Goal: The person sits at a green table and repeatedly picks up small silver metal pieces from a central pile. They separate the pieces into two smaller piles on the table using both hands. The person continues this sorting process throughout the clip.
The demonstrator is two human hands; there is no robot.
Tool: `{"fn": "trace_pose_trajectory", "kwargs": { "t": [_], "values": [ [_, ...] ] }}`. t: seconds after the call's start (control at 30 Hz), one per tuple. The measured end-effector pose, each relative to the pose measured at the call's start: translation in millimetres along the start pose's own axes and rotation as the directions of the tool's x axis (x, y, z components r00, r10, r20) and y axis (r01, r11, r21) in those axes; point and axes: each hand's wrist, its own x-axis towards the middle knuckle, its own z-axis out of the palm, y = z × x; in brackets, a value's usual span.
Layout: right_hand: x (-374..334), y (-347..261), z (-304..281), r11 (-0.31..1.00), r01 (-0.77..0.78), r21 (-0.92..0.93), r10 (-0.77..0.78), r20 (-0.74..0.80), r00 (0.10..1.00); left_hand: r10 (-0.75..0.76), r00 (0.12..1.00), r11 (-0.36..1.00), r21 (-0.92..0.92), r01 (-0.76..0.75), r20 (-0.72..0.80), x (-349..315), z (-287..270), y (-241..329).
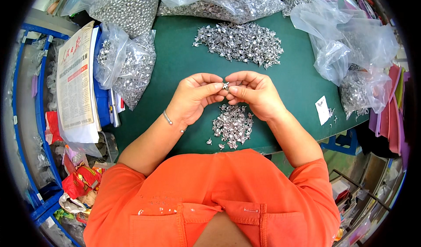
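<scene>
Between the fingertips of both my hands is a small silvery metal piece (226, 86), with several short points. My left hand (196, 93) pinches it from the left, thumb and forefinger closed. From the other side my right hand (254, 93) grips it the same way. Just below my hands lies a small pile of silvery metal pieces (233, 125) on the green tabletop (171, 63). Beyond them spreads a larger pile of similar pieces (241, 43). The finer shape of the held piece is hidden by my fingers.
Clear bags of metal parts stand at the back, one with round beads (125, 8) and a wide one (228, 6). A smaller bag (131, 67) lies left, beside a newspaper stack (76, 85). At right are a parts bag (359, 89) and a white card (322, 110).
</scene>
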Motion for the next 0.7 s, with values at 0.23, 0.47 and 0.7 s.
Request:
{"fn": "trace_pose_trajectory", "kwargs": {
  "t": [0.23,0.47,0.7],
  "values": [
    [-0.7,0.3,0.0,1.0,0.002,-0.018,-0.002,0.01,1.0,-0.01,1.0,1.0,-0.003,0.01,0.023,-1.1,2.8,2.1],
    [-2.0,-2.9,-6.3,0.996,0.064,-0.066,-0.067,-0.041,0.997,-0.083,0.996,0.992,-0.093,0.084,0.017,0.7,-2.1,0.7],
    [-8.8,-4.2,-17.2,0.94,0.156,-0.304,-0.114,0.152,0.982,-0.075,0.997,0.995,0.065,0.074,0.02,0.8,-6.2,3.7]
  ]
}}
